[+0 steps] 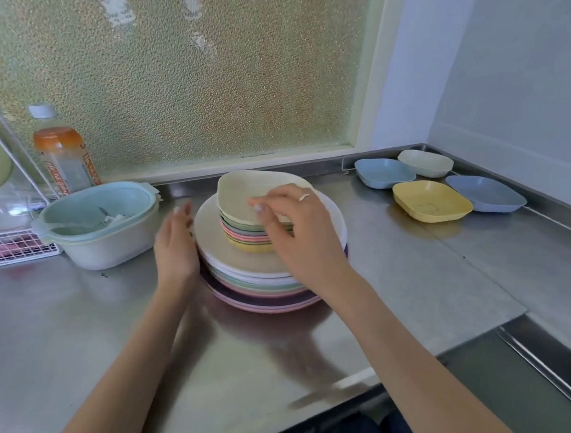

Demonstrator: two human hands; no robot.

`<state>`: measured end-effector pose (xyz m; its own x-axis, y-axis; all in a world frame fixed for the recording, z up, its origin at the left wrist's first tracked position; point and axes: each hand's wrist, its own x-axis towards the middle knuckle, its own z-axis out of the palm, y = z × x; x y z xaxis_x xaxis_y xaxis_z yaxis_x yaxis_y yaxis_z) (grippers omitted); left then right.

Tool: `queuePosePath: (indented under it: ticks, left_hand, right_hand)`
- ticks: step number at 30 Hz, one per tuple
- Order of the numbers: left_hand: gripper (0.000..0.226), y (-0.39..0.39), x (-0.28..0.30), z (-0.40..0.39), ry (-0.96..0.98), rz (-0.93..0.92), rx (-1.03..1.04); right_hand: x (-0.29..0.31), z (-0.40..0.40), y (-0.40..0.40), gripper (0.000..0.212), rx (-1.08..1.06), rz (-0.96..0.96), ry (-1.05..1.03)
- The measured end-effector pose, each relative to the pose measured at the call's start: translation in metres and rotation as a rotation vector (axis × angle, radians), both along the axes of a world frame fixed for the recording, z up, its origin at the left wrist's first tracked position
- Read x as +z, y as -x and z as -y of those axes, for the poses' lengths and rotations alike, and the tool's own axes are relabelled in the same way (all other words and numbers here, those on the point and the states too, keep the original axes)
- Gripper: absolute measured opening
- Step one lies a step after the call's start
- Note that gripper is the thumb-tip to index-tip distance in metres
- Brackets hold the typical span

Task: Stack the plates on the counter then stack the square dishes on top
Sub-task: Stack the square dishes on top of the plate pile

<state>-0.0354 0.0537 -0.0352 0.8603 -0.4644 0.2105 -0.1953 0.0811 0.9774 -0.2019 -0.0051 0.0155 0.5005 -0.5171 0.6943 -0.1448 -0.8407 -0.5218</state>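
Note:
A stack of round plates point(229, 266) in white, green and pink stands in the middle of the steel counter point(406, 270). On it sits a smaller pile of square dishes point(240, 239), topped by a cream square dish point(236, 194) that lies tilted. My right hand point(296, 230) grips that cream dish at its near right edge. My left hand point(176, 244), fingers straight, touches the left rim of the plate stack. Several more square dishes lie loose at the back right: a light blue one point(382, 173), a cream one point(425, 163), a yellow one point(430, 201) and a darker blue one point(484, 194).
A pale blue and white colander bowl point(100, 224) stands just left of the stack. Behind it are an orange-labelled bottle point(62, 154) and a white wire rack point(14, 247). A frosted window rises behind the counter. A sink edge point(533, 354) drops at the right front.

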Motion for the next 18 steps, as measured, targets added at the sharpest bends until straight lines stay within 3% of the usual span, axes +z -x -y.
queuePosePath:
  ticks: [5,8,10,12,14,18]
  left_hand:
    - [0.035,0.053,0.054,-0.015,0.25,0.464,0.163]
    - [0.026,0.111,0.088,0.008,0.331,0.671,-0.031]
    - [0.022,0.149,0.101,0.039,0.34,0.677,-0.206]
    - [0.02,0.185,0.1,0.08,0.232,0.635,-0.37]
    - [0.023,0.214,0.086,0.125,-0.008,0.638,-0.524]
    - [0.031,0.245,0.045,0.212,-0.366,0.612,-0.615]
  right_hand:
    - [-0.003,0.048,0.054,0.024,-0.205,0.145,-0.031]
    - [-0.013,0.101,0.09,0.024,-0.347,0.134,-0.076]
    - [-0.024,0.14,0.113,0.027,-0.483,0.113,-0.156]
    - [-0.034,0.176,0.135,0.029,-0.625,0.055,-0.246]
    - [-0.04,0.207,0.152,0.03,-0.733,-0.037,-0.319]
    - [-0.04,0.262,0.172,0.04,-0.742,-0.166,-0.368]
